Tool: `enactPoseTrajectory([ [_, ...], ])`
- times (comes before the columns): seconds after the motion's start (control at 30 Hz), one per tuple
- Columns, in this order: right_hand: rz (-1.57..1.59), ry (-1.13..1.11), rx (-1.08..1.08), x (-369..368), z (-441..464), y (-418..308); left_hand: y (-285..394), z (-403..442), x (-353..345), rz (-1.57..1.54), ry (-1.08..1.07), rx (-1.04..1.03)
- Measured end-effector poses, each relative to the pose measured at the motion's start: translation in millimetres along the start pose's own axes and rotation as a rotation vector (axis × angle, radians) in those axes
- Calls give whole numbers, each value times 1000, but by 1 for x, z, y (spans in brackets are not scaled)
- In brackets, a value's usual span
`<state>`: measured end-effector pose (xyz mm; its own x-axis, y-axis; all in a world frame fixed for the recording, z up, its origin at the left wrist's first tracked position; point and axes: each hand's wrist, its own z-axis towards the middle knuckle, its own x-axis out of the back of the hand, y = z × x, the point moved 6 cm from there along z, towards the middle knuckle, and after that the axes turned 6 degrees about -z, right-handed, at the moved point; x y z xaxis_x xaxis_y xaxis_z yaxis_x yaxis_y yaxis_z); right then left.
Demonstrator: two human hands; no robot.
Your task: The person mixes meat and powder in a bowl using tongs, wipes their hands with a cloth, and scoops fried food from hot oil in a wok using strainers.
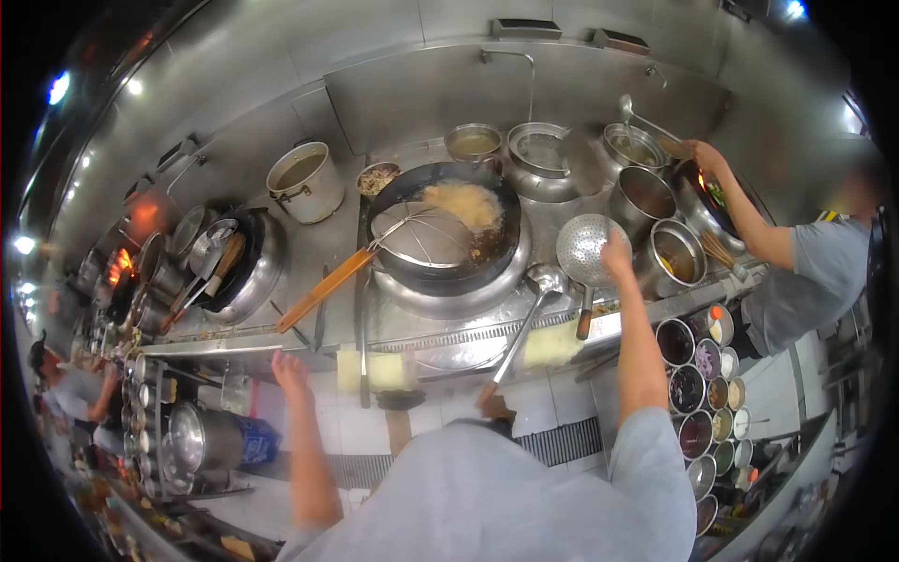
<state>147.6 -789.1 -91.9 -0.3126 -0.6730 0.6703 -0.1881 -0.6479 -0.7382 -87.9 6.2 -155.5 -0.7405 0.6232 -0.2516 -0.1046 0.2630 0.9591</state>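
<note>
My left hand [291, 372] hangs in front of the counter edge with its fingers apart, holding nothing. It is just below the wooden handle [323, 290] of a wire-mesh strainer [421, 234] that rests across a black wok [412, 272]. Pale, bubbling liquid [468, 204] shows in the wok. My right hand [615, 258] is closed at the right rim of a round perforated skimmer [583, 245]; its exact finger grip is partly hidden. The skimmer's handle points toward me. Left of it, a long-handled ladle [546, 279] lies across the counter edge.
A tall pot [306, 183] and another wok [253, 272] stand to the left. Metal pots [644, 194] are at the right, where a co-worker's arm [749, 211] holds a ladle. Ingredient tubs [688, 389] line the lower right. Folded cloths [552, 345] hang on the counter edge.
</note>
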Motion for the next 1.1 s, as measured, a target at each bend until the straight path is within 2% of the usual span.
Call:
enactPoseTrajectory([
  [0.03,-341,6,75,-21,5,0,0,25,-4,-6,-7,6],
  [0.1,-409,8,135,-45,-12,-17,-16,61,-4,-320,198,255],
  [0.13,-467,4,199,-57,-22,-31,-14,70,-8,-325,188,260],
  [0.17,-470,18,200,-55,-37,-50,-11,70,-24,-434,101,384],
  [0.2,-387,99,133,-39,-62,-73,-10,72,-36,-543,16,509],
  [0.23,-305,174,65,-30,-82,-85,-13,85,-35,-550,13,513],
  [0.3,-230,172,34,-23,-94,-91,-17,105,-50,-425,-371,505],
  [0.33,83,18,-99,-23,-106,-90,-20,111,-48,-428,-372,518],
  [0.37,398,-133,-239,-23,-128,-96,-7,105,-54,-362,-406,455],
  [0.4,618,-174,-218,-23,-145,-117,8,99,-59,-293,-444,392],
  [0.43,611,-163,-229,-22,-152,-125,20,95,-62,-289,-452,407],
  [0.5,796,-303,-264,-31,-167,-150,37,89,-70,39,-634,360],
  [0.53,833,-312,-304,-36,-177,-161,39,90,-69,40,-641,372],
  [0.6,809,-262,-347,-53,-191,-172,55,95,-71,68,-669,174],
  [0.7,800,-229,-405,-77,-201,-175,77,96,-74,-8,-601,130],
  [0.83,724,-218,-397,-109,-207,-188,99,102,-76,12,-611,74],
  [0.93,669,-124,-444,-148,-215,-202,118,95,-78,28,-642,34],
  [1.07,834,-10,-521,-193,-261,-269,135,96,-82,42,-667,-29],
  [1.1,964,12,-566,-204,-268,-279,138,97,-83,55,-663,-35],
])
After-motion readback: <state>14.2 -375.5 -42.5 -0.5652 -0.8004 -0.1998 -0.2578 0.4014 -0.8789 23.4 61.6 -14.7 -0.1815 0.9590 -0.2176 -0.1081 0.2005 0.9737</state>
